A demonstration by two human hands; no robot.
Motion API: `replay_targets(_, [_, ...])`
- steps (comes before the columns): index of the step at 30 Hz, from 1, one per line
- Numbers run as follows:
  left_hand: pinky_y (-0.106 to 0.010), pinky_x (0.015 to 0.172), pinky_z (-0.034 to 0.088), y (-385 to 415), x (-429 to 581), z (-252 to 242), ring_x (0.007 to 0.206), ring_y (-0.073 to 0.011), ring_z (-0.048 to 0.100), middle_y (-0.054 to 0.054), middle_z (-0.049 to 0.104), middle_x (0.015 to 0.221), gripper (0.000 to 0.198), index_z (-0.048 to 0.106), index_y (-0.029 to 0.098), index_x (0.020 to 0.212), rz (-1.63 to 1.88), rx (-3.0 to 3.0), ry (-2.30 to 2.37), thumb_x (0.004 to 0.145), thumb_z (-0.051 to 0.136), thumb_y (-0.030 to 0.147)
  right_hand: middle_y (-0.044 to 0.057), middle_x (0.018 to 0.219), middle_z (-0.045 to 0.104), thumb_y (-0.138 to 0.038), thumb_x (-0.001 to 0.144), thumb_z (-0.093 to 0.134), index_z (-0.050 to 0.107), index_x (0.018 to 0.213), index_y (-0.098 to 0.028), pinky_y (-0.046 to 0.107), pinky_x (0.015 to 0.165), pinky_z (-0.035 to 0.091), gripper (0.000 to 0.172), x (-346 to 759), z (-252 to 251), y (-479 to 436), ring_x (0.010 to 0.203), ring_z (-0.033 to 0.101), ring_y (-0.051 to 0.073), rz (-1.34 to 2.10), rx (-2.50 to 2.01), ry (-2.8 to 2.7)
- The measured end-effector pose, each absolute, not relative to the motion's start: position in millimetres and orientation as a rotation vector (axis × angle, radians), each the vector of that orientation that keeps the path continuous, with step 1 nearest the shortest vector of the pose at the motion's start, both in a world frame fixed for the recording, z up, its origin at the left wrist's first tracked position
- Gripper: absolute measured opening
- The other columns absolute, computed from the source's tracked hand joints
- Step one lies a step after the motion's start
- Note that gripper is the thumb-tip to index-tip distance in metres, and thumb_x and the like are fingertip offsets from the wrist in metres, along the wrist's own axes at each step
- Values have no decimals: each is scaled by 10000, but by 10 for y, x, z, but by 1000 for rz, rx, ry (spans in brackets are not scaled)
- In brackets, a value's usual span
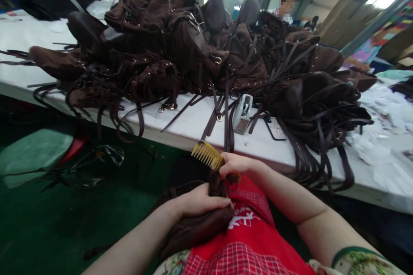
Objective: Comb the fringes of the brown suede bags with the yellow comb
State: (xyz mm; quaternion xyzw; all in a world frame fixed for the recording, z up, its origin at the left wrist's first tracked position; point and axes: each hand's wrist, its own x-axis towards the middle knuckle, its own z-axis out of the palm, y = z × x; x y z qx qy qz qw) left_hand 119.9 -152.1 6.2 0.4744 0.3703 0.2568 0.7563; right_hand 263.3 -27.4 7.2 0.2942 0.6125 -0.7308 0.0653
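A dark brown bag [196, 227] lies across my lap over a red apron. My left hand [200, 200] is closed on it, thumb on top, near a bunched brown strip or fringe [217, 184]. In my right hand [237, 165] is a yellow wide-toothed comb [206, 154], its teeth pointing down and to the left. The comb's far end is partly hidden by my fingers, and the brown strands hang right below that hand.
A long white table [180, 126] carries a heap of brown bags [193, 51] with dangling straps. At its front are a grey tape-dispenser-like device [243, 114] and a phone [275, 128]. White wrapping [383, 137] lies at right. Another person [287, 6] is beyond the heap.
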Motion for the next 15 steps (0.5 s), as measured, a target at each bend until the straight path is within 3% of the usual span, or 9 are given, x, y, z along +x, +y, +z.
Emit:
replay_targets(4, [-361, 920, 444, -1573, 1190, -36, 947, -258, 624, -114, 705, 981, 335, 722, 93, 941, 617, 966, 703, 846, 565, 373, 30, 836, 654, -201, 625, 650, 597, 937, -110, 253, 681, 491, 329, 2586, 17, -243, 716, 596, 137, -2102, 982, 2132])
replay_targets(7, [-349, 913, 438, -1635, 1036, -184, 959, -253, 618, -111, 705, 985, 319, 722, 104, 922, 687, 872, 771, 850, 566, 373, 87, 1019, 632, -338, 790, 599, 524, 1088, -134, 310, 809, 456, 369, 2671, 87, -340, 904, 589, 187, -1556, 1286, 2677])
replay_targets(11, [-355, 924, 428, -1694, 939, -236, 945, -250, 618, -113, 709, 936, 296, 718, 110, 877, 794, 762, 765, 828, 601, 377, 62, 930, 648, -351, 965, 310, 532, 1018, -182, 272, 719, 430, 284, 2755, 136, -638, 826, 604, 168, -1019, 1042, 2877])
replay_targets(15, [-370, 927, 433, -1689, 1015, -140, 910, -248, 627, -112, 709, 893, 357, 721, 111, 849, 756, 853, 640, 857, 543, 420, 47, 855, 670, -321, 947, 367, 548, 925, -196, 252, 605, 387, 221, 2621, -32, -854, 714, 620, 166, -645, 762, 2728])
